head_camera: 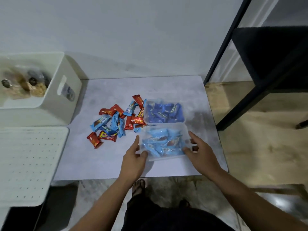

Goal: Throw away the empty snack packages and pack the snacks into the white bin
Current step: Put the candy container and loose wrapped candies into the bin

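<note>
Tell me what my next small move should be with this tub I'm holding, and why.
Probably lift the clear tub of light blue snacks and carry it left toward the white bin: your left hand and right hand already grip its two ends, and the bin sits open.

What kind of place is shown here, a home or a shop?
Probably a room in a home: a small white table against a plain wall, a black metal shelf beside it, and a white bin holding snacks.
</note>
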